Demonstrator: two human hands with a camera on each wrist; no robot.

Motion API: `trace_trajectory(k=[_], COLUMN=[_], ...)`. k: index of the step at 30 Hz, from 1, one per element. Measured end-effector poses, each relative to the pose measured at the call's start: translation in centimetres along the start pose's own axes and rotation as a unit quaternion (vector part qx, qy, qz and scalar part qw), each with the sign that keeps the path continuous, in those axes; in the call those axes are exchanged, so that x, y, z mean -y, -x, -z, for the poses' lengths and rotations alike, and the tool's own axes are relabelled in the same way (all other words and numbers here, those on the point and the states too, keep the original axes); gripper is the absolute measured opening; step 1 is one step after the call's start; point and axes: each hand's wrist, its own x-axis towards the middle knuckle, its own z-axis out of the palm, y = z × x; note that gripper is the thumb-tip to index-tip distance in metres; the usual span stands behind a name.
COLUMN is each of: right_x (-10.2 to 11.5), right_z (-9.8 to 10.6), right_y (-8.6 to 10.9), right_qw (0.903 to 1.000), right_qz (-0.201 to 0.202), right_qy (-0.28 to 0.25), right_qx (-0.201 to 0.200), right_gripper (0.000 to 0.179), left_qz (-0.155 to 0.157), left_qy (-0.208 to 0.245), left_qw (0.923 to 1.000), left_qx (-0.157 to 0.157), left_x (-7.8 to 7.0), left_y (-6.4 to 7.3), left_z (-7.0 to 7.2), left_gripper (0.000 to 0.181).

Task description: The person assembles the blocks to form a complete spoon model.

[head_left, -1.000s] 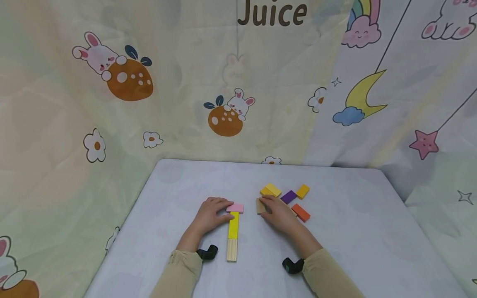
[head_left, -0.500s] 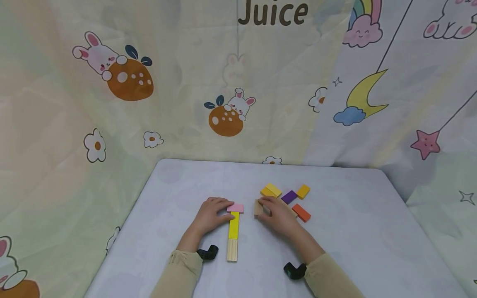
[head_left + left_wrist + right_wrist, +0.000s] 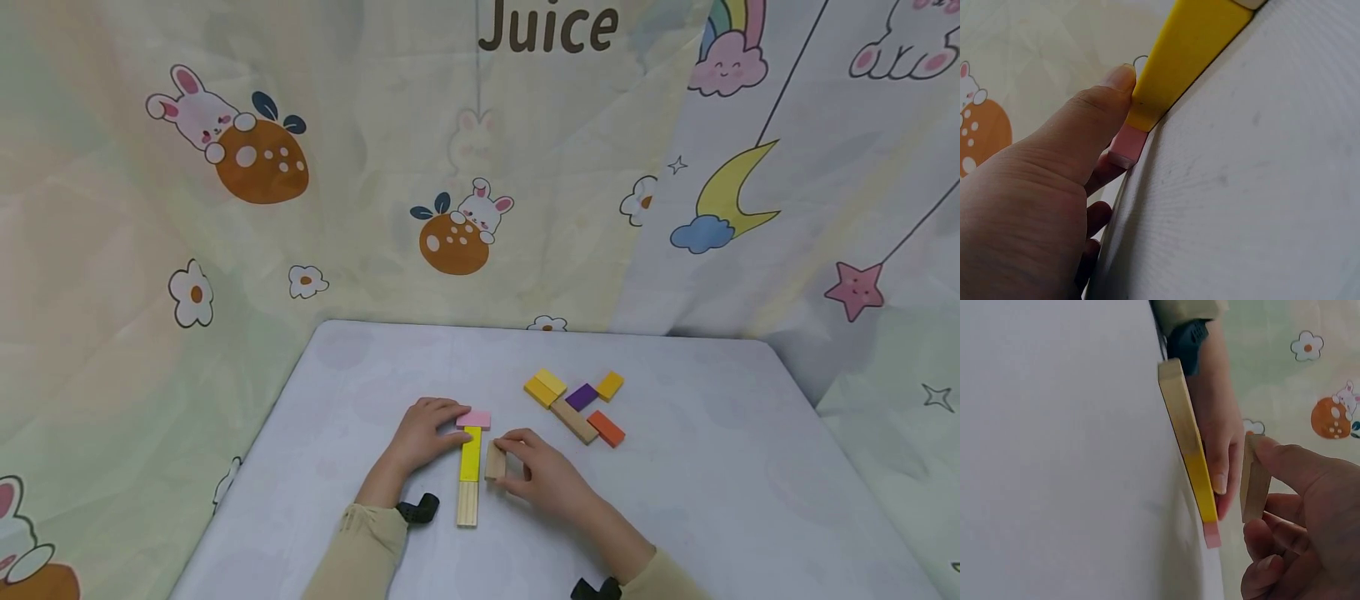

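Note:
A pink block (image 3: 473, 420) lies crosswise at the far end of a yellow block (image 3: 470, 454), and a pale wooden block (image 3: 467, 505) continues the row toward the person. My left hand (image 3: 425, 435) steadies the row's far end, index finger at the pink block and thumb against the yellow one; the left wrist view shows the thumb (image 3: 1088, 115) along the yellow side. Just right of the row, my right hand (image 3: 553, 481) pinches another wooden block (image 3: 1255, 478) between thumb and fingers. In the right wrist view, this block stands apart from the row.
Beyond the right hand lie loose blocks: a yellow pair (image 3: 545, 387), a purple one (image 3: 581, 397), an orange-yellow one (image 3: 610, 385), a plain wooden one (image 3: 574, 421) and an orange-red one (image 3: 606, 428). The white table (image 3: 712, 467) meets a printed cloth backdrop (image 3: 360, 208).
My right hand has drawn the wooden block away from the loose blocks, toward the person and left, to beside the row, uncovering another wooden block. The left hand stays in place.

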Motion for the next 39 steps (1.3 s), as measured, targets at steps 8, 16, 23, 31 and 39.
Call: trace_trajectory(k=[8,16,23,31,39], right_x=[2.4,3.9,4.2,4.1,3.9], right_z=[-2.0,-3.7,-4.1,-4.2,-4.7], right_y=[2.1,3.6,4.1,4.4,4.4], right_qw=[0.9977,0.9945,0.9919,0.9891,0.986], right_qz=[0.023,0.054,0.067,0.086,0.106], right_qy=[-0.033,-0.03,-0.034,-0.043,-0.014], right_qx=[0.054,0.084,0.103,0.112,0.128], right_gripper=[0.059,0.056,0.057,0.056,0.06], left_qz=[-0.004,-0.012,-0.011,-0.007,-0.006], left_qy=[0.003,0.004,0.01,0.009,0.006], left_qw=[1.0,0.9999,0.9999,0.9999,1.0], left_qx=[0.002,0.001,-0.001,-0.004,-0.002], left_x=[-0.1,0.2,0.3,0.3,0.3], left_y=[0.1,0.1,0.0,0.0,0.0], left_z=[0.1,0.1,0.1,-0.2,-0.1], left_gripper=[0.053,0.054,0.054,0.053,0.053])
